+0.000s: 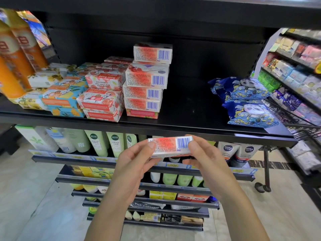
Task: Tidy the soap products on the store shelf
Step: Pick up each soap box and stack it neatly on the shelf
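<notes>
Now, from the head view: holding one soap box (171, 146) in both hands, lower than the stack of soap boxes (147, 80) and nearer the camera, off the shelf (187, 101), barcode face up. Gripped at its left end by the left hand (133, 164), thumb on the top face, fingers curled beneath. Gripped at its right end by the right hand (206, 159), thumb beside the barcode, fingers bent under the box. Kept level, long side running left to right.

Stacked four high on a flatter red pack (142, 114) on the shelf, barcodes toward the camera, top one not square with those beneath. Just left of the stack, close against it: pink-flowered goat soap packs (102, 91), piled in layers. Further left of the stack: blue-and-orange packs (60, 100), then yellow-flowered packs (45, 77), loosely heaped. Far left of the stack: tall orange bottles (15, 58). Well right of the stack, past a bare stretch of shelf: blue panda packets (246, 100), lying overlapped. Below the stack, one tier down: green tubes (99, 143) standing in a row; lower right of the stack, two grey face-wash tubes (239, 152).
</notes>
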A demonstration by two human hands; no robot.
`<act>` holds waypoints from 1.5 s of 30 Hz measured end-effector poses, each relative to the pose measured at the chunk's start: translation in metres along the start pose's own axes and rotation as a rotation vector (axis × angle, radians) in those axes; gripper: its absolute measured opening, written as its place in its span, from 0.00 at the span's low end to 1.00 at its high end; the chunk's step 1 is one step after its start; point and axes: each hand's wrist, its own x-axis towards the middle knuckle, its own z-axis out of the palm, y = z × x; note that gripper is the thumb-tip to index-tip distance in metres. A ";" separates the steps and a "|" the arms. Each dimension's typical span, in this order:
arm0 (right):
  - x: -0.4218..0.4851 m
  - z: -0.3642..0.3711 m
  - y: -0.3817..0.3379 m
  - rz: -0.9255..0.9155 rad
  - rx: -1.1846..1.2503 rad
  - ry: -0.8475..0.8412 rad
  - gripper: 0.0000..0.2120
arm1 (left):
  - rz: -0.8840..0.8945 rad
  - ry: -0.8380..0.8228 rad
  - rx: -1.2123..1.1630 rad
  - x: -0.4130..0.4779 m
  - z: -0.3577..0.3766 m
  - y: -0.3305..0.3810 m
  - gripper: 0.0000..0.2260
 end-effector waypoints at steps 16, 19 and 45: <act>0.001 -0.002 0.003 0.020 0.134 0.014 0.34 | 0.054 0.002 0.022 0.003 0.000 0.000 0.28; 0.001 -0.004 -0.002 -0.096 0.142 -0.092 0.27 | 0.041 0.016 -0.074 0.004 0.002 -0.001 0.23; 0.038 -0.004 -0.091 -0.667 -0.205 0.143 0.34 | 0.478 0.182 0.666 0.030 -0.014 0.020 0.16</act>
